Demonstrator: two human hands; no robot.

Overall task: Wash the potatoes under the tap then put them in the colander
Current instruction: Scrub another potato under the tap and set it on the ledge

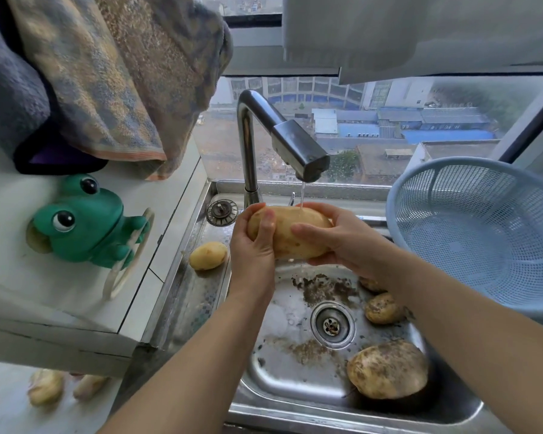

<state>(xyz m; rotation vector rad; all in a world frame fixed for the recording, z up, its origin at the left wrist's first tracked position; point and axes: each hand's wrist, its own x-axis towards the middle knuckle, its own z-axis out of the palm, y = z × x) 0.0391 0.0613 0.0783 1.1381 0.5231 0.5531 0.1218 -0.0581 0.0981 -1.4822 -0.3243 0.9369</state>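
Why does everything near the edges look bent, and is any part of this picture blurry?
Head view: the wide-angle lens bows the window frame and stretches the colander at the right edge; soft daylight, no hard shadows, a dull sheen on the sink; the towels at top left look soft, while the held potato, left hand and right hand look sharp.
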